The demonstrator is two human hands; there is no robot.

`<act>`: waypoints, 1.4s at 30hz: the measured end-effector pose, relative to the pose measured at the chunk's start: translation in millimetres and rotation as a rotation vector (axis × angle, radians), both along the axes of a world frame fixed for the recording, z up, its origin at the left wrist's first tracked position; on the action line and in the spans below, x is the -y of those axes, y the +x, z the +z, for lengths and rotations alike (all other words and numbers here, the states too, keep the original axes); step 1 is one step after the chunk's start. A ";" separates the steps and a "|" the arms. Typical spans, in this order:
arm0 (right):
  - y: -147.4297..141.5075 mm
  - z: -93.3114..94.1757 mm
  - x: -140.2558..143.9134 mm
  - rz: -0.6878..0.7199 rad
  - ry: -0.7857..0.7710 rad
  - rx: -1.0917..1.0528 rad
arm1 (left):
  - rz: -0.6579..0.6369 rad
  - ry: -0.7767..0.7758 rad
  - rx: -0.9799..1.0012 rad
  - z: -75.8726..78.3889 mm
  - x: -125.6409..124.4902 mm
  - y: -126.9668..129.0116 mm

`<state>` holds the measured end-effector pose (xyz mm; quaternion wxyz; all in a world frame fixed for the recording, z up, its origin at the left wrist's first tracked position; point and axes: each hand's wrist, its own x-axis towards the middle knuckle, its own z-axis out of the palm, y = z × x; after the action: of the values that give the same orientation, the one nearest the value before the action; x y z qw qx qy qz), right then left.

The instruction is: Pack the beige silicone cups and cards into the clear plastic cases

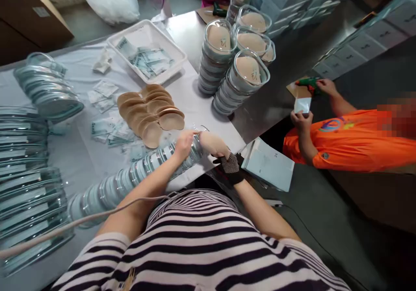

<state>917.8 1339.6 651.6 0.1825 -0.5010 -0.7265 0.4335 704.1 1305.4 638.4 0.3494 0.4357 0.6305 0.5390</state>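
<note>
White-clothed table [81, 152] crowds near its front edge: left hand [184, 144] pinches the long lying stack of clear round plastic cases [136, 174]; gloved right hand [224, 154] grips a tan oval pad [211, 142].

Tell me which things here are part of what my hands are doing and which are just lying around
In hand:
left hand on the row of clear cases
right hand, gloved, holding a tan pad
spare tan pads

Lying about:
white tray of packets
filled case stacks
white boxes
</note>
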 end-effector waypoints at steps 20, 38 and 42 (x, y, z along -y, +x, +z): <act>14.6 -22.9 -22.8 0.134 0.117 0.523 | -0.520 -0.071 -0.922 -20.6 -33.6 4.4; -18.5 -48.4 -69.9 0.640 -0.222 0.587 | -0.221 0.023 -0.559 -23.1 -16.2 -17.3; -7.9 -53.9 -75.1 0.560 -0.140 0.573 | 0.385 -0.457 -0.585 -19.7 60.7 -125.8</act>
<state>909.8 1414.7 597.8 -0.1873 -0.3954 -0.8250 0.3577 578.3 1244.7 618.7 0.1362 0.3557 0.8765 0.2945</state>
